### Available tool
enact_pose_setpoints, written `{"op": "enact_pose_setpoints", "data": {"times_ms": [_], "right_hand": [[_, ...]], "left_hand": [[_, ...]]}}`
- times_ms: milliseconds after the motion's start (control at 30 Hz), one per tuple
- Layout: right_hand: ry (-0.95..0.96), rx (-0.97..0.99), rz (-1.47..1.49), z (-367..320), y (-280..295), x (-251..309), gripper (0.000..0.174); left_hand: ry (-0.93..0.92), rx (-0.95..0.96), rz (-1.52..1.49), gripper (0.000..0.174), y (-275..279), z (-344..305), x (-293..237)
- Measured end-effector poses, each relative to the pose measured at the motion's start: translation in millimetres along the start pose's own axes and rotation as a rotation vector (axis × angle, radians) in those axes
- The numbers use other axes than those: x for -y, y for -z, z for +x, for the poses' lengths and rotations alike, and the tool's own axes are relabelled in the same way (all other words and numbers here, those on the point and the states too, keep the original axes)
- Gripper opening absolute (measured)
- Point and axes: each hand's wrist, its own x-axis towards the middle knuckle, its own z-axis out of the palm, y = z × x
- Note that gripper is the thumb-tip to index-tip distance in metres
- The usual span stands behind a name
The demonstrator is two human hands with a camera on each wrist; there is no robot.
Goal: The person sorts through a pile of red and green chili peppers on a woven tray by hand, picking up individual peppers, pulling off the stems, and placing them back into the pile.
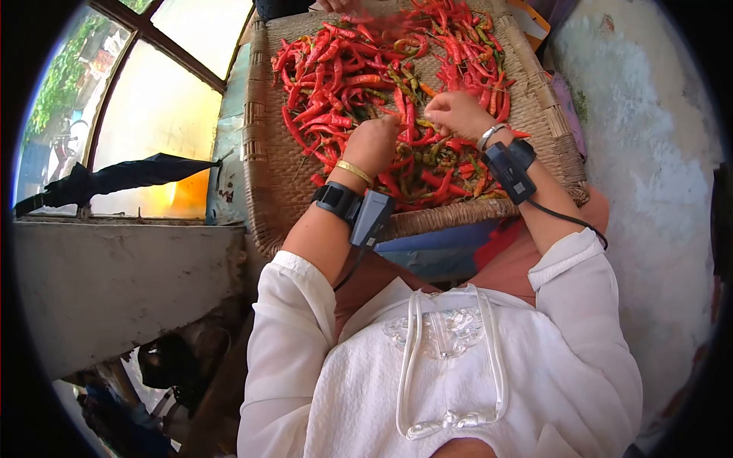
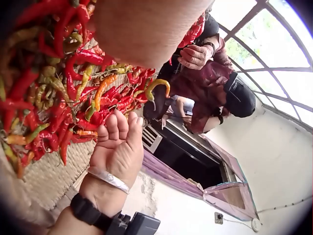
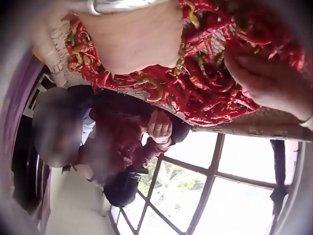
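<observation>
Red chili peppers (image 1: 328, 61), with some green and orange ones mixed in, are heaped in a shallow woven basket (image 1: 263, 191). Over the near part of the heap, my left hand (image 1: 374, 145) is curled, thumb toward the right hand. A red chili shows just beyond its thumb; I cannot tell whether the fingers grip one. My right hand (image 1: 460, 114) hovers close by with bent fingers, fingertips facing the left hand. From the left wrist, the right hand (image 2: 117, 142) shows its palm, thumb along the index finger. Its fingertips are hidden in the right wrist view.
Opposite, a person in a dark red top (image 2: 195, 103) has a hand (image 2: 195, 56) near the basket's far side. Windows (image 1: 145, 99) and a folded black umbrella (image 1: 130, 179) are on the left. A bare wall (image 1: 641, 153) stands on the right. The basket's near rim lies above my lap.
</observation>
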Motion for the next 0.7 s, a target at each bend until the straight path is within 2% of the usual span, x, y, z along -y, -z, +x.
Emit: {"op": "enact_pose_setpoints", "data": {"times_ms": [67,133,200,267,300,367,400,467,500,567,600,667,700], "right_hand": [[0.091,0.31,-0.353,-18,-21,7,0.03],[0.156,0.34,-0.841,-31,-40,2,0.03],[0.149,0.337,-0.864,-33,-47,1,0.03],[0.144,0.328,-0.884,-29,-45,-1,0.03],[0.138,0.286,-0.724,-26,-41,-4,0.029],[0.105,0.189,-0.317,-20,-28,-9,0.024],[-0.035,0.194,0.03,-24,-20,3,0.018],[-0.048,0.157,0.417,-20,-6,2,0.014],[-0.004,0.165,0.575,-22,-3,4,0.012],[0.01,0.194,0.593,-21,-1,1,0.012],[0.02,0.226,0.609,-20,1,0,0.011],[0.027,0.224,0.544,-12,10,1,0.011],[0.023,0.135,0.554,-6,19,4,0.013]], "left_hand": [[-0.018,0.014,0.017,0.016,3,0,-3],[-0.031,0.01,-0.048,0.018,-2,-1,-1],[-0.047,0.009,-0.108,0.02,-6,-1,-1],[-0.007,0.087,-0.233,0.022,-8,-2,-4],[-0.009,0.085,-0.231,0.022,-8,-3,-5],[0.096,0.109,-0.548,0.02,-8,-2,-6],[0.098,0.107,-0.545,0.02,-8,-1,-7],[0.258,0.187,-0.938,0.023,-6,0,-12],[0.257,0.189,-0.934,0.023,-7,0,-10],[0.121,0.272,-0.753,0.025,-11,0,-4],[0.121,0.272,-0.749,0.025,-8,-1,-8],[0.253,0.541,-0.718,0.021,-2,-3,-15],[0.272,0.594,-0.655,0.018,6,-2,-21]]}}
